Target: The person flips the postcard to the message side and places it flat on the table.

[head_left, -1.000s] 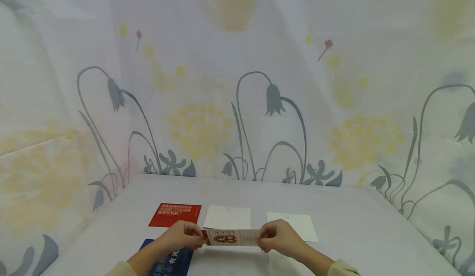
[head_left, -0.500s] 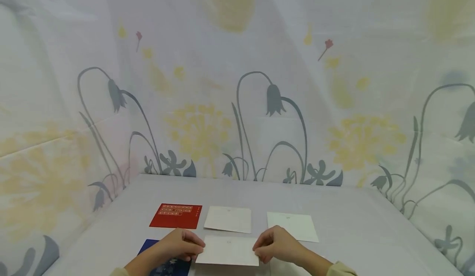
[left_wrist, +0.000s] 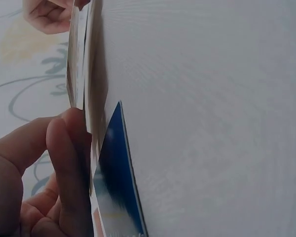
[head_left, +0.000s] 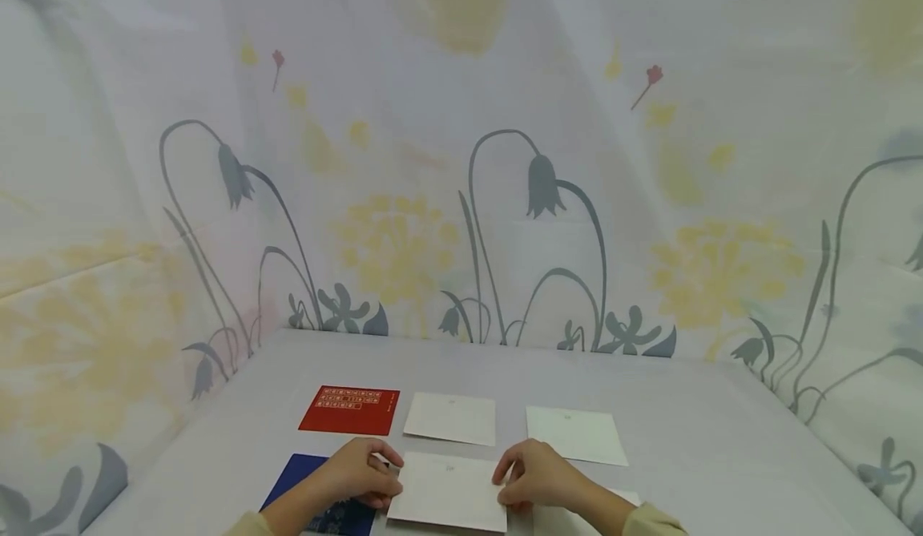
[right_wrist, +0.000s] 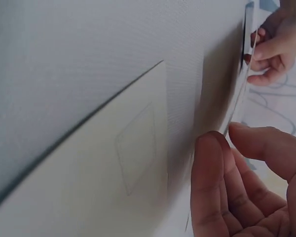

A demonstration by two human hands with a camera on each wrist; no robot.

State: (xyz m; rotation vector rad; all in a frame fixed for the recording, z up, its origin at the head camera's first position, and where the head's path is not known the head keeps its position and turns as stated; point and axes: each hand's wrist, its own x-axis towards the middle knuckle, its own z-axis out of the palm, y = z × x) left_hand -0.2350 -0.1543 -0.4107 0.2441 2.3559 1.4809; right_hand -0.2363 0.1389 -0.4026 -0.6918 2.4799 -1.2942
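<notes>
A white card (head_left: pixel 449 491) with a small mark near its top edge lies nearly flat, low over the table, between the two hands. My left hand (head_left: pixel 360 476) pinches its left edge; in the left wrist view the thumb and finger (left_wrist: pixel 64 153) meet at the edge. My right hand (head_left: pixel 541 476) pinches the right edge, with thumb and forefinger close together in the right wrist view. Under the left forearm lies a blue card (head_left: pixel 296 472), partly hidden. Another pale card (head_left: pixel 558 520) lies partly beneath the right hand; a faint square outline shows on it in the right wrist view.
Behind the hands, a red card (head_left: pixel 349 410) with printed characters, a white card (head_left: pixel 450 418) and a pale greenish card (head_left: pixel 577 434) lie in a row on the white table (head_left: pixel 685 424). A flower-patterned cloth (head_left: pixel 404 159) hangs behind and at the sides.
The held card stood tilted up with its red "LUCK" print showing; it has been laid back flatter and lowered, so its plain white face shows. The view has shifted slightly.
</notes>
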